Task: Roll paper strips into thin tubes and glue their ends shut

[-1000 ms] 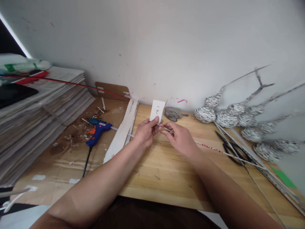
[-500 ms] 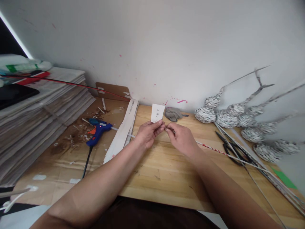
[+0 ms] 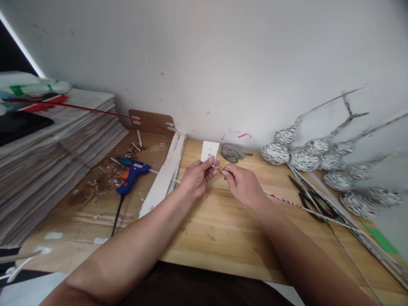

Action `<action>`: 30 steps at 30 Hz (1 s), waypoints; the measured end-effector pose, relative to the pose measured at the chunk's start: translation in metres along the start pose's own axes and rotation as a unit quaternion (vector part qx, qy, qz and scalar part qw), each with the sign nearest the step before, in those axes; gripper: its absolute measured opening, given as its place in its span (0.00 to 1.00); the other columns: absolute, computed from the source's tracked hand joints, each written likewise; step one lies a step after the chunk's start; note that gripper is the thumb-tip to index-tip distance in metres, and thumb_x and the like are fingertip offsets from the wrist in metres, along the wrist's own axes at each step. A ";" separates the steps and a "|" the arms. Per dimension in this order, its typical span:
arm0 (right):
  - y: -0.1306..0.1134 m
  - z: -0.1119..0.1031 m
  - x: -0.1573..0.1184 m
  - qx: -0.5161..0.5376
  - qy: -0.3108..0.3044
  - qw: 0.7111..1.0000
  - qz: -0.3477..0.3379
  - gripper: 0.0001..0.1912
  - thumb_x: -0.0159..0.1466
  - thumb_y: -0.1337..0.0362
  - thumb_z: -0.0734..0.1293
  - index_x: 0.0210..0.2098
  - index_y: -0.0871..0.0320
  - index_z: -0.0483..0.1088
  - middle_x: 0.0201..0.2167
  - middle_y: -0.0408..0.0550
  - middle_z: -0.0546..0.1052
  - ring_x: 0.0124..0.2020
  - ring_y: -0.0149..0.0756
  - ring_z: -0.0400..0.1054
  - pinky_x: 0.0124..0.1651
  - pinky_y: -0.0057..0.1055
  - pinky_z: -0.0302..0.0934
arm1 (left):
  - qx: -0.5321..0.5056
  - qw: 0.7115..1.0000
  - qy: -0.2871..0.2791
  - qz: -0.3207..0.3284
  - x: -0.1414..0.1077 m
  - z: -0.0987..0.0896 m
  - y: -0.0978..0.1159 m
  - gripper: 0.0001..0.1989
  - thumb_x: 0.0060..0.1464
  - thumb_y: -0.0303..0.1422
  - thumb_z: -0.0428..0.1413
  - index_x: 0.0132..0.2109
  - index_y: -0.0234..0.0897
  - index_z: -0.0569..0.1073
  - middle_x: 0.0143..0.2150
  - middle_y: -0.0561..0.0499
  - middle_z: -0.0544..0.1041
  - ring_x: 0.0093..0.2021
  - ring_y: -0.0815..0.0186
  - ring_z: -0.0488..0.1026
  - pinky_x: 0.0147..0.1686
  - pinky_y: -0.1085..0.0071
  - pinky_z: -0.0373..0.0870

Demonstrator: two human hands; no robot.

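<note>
My left hand [image 3: 196,176] is closed, its thumb pressing a white paper strip [image 3: 210,148] with black printed characters that stands up above the fingers. Close by on the right, my right hand [image 3: 240,180] pinches a thin rolled paper tube, whose tip lies between the two hands, partly hidden by the fingers. A red-and-white patterned tube [image 3: 285,200] emerges behind my right wrist and runs off to the right, seemingly the same one. Just beyond the fingertips a grey crumpled lump, perhaps cloth or a glove [image 3: 232,152], rests on the wooden table [image 3: 207,238].
To the left, a blue glue gun [image 3: 134,176] lies on cardboard [image 3: 79,229] among scraps, beside stacked newspapers [image 3: 86,123]. Flat paper strips [image 3: 165,174] lie nearer. On the right are black scissors [image 3: 314,204], long paper tubes [image 3: 360,233] and several woven gourd shapes [image 3: 302,158] against the wall.
The paper strip has sunk slightly into my left hand, and the thumb covers more of its print. My right fingertips have shifted a little to the right, away from the left.
</note>
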State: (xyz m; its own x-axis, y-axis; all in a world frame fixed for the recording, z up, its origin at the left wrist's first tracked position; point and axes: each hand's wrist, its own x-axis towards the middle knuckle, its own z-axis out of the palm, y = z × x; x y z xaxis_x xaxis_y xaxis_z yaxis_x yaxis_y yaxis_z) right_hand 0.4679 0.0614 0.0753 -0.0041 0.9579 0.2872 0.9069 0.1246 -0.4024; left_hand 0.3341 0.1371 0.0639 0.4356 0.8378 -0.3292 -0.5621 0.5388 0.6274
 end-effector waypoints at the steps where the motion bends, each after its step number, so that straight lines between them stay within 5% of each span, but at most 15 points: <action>1: 0.000 0.000 0.000 -0.004 -0.009 1.000 0.004 0.12 0.69 0.61 0.55 0.34 0.56 0.67 0.27 0.45 0.74 0.28 0.34 0.67 0.32 0.28 0.53 | 0.000 1.000 0.003 0.001 0.000 0.000 0.000 0.01 0.54 0.23 0.58 0.35 0.26 0.74 0.30 0.45 0.79 0.26 0.73 0.76 0.26 0.82 0.75; 15: -0.001 0.001 0.000 -0.016 0.010 1.000 0.017 0.10 0.68 0.58 0.58 0.37 0.56 0.66 0.31 0.46 0.76 0.31 0.35 0.68 0.32 0.29 0.52 | -0.007 1.000 0.021 0.010 -0.002 0.004 0.003 0.02 0.55 0.23 0.57 0.35 0.26 0.73 0.30 0.45 0.79 0.25 0.73 0.76 0.26 0.82 0.74; 20: -0.001 0.001 -0.001 -0.036 -0.004 0.999 0.018 0.14 0.69 0.59 0.55 0.32 0.56 0.66 0.25 0.45 0.74 0.27 0.35 0.66 0.31 0.29 0.51 | -0.001 1.000 0.015 0.007 -0.003 0.003 0.003 0.02 0.56 0.24 0.57 0.35 0.26 0.73 0.31 0.44 0.79 0.25 0.73 0.75 0.26 0.81 0.75; 25: -0.001 0.001 -0.001 -0.033 0.017 0.999 0.011 0.10 0.67 0.58 0.59 0.38 0.56 0.67 0.31 0.47 0.76 0.29 0.35 0.67 0.33 0.29 0.52 | -0.009 1.000 0.021 0.012 -0.003 0.003 0.002 0.03 0.56 0.24 0.57 0.34 0.26 0.73 0.30 0.44 0.79 0.25 0.73 0.76 0.26 0.81 0.75; 30: -0.001 0.000 0.000 -0.045 -0.006 0.999 0.018 0.16 0.69 0.59 0.54 0.31 0.56 0.67 0.25 0.46 0.73 0.27 0.35 0.66 0.31 0.29 0.51 | -0.016 1.000 0.016 0.009 -0.001 0.003 0.003 0.03 0.56 0.23 0.56 0.34 0.26 0.73 0.28 0.45 0.78 0.26 0.73 0.76 0.27 0.82 0.75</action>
State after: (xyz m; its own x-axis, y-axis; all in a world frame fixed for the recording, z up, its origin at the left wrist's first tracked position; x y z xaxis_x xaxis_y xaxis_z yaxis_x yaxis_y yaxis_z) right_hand 0.4671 0.0613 0.0757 0.0251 0.9644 0.2633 0.9409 0.0663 -0.3323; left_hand 0.3343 0.1372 0.0683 0.4025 0.8499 -0.3402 -0.5922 0.5251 0.6112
